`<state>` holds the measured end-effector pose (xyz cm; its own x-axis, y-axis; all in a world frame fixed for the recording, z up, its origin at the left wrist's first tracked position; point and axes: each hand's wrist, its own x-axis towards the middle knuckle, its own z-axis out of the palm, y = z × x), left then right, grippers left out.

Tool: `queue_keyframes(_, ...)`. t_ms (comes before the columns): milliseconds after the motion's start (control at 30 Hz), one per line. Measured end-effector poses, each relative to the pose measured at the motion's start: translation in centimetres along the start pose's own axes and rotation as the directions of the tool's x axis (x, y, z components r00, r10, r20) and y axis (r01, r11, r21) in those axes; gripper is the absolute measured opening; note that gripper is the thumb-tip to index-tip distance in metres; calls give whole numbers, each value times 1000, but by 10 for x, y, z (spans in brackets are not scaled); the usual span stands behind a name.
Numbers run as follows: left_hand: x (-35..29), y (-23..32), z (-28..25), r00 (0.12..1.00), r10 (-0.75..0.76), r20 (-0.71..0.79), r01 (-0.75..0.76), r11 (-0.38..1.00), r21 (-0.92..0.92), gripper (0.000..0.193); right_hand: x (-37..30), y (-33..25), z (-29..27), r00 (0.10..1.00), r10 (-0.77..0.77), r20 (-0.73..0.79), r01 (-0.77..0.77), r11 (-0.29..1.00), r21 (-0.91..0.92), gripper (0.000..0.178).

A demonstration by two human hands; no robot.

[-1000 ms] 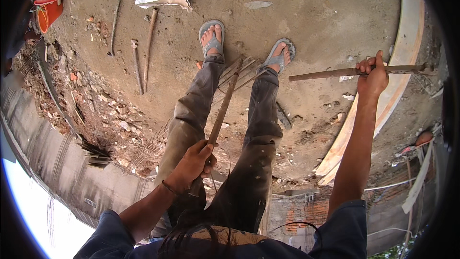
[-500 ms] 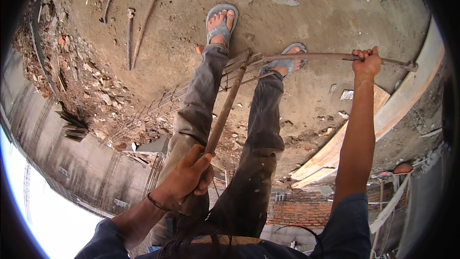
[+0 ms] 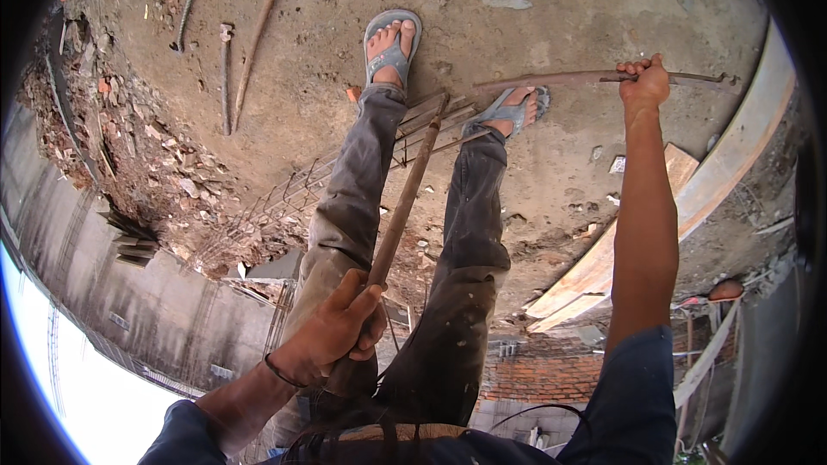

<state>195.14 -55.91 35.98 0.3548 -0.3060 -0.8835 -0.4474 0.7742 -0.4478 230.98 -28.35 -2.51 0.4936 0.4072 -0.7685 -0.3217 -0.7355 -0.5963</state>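
My left hand (image 3: 349, 323), low in the head view, is closed round the near end of a long rusty-brown pole (image 3: 403, 211). The pole slants away between my legs, its far tip over the end of a rebar cage (image 3: 301, 189). With my right arm stretched out to the right, my right hand (image 3: 646, 84) is closed on a brown bar (image 3: 551, 80), whose left end reaches past my right foot. A thinner metal rod (image 3: 702, 77) with a bent tip sticks out on the other side of that fist. How the two join is hidden by my fingers.
My sandalled feet (image 3: 392, 47) stand on bare dirt. Beyond the left foot lie a wooden stick (image 3: 260, 43), a short metal rod (image 3: 226, 77) and a ribbed bar (image 3: 194, 0). Brick rubble (image 3: 185, 181) spreads at left; long planks (image 3: 724, 172) lie at right.
My right hand has moved slightly farther out and left, lifting the brown bar away from the cage end. My left hand and its pole have hardly moved.
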Motion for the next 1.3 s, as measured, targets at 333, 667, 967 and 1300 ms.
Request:
queue_keyframes(333,-6,27,-15,994,-98,42,101,991,-85,32,9,14,-4,1000,28,10,-28,999,-30,38)
queue_keyframes(667,-8,36,-13,992,-119,32,121,992,-42,32,19,10,7,994,76,74,-79,996,37,36)
queue_keyframes(967,-9,39,-14,992,-128,11,128,991,-42,32,31,19,15,990,76,118,-76,997,-4,38)
queue_keyframes(1300,-11,41,-8,991,-136,12,137,989,-50,34,37,21,16,991,72,114,-72,997,-1,39)
